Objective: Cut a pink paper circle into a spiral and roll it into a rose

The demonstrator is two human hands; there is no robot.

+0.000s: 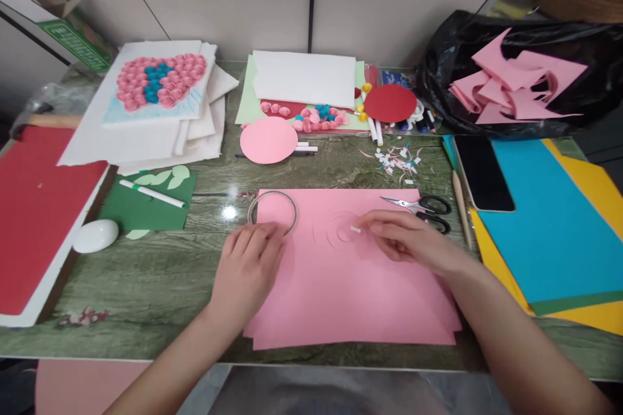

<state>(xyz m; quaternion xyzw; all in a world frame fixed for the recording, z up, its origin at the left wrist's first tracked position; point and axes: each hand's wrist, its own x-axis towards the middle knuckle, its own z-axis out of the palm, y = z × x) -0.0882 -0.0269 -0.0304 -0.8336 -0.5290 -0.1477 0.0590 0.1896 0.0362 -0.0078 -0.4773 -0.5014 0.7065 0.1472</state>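
Observation:
A stack of pink paper [350, 298] lies before me, with faint curved marks on its top sheet. My left hand [250, 266] rests at the sheet's left edge, fingers curled over the lower rim of a thin metal ring [250, 206]. Above the curved marks is my right hand [409, 240], its fingers drawn together in a pinch. A small white piece [355, 229] shows at those fingertips; it is too small to name. Scissors with black handles [413, 203] lie just beyond the right hand, blades pointing left.
Pink [268, 141] and red paper ovals [390, 102] lie at the back, near paper scraps [396, 160]. A phone [484, 173] sits on blue paper [559, 227]. Left are a white egg-shaped object [95, 236] and green paper [146, 214]. A black bag [438, 78] holds pink offcuts [516, 87].

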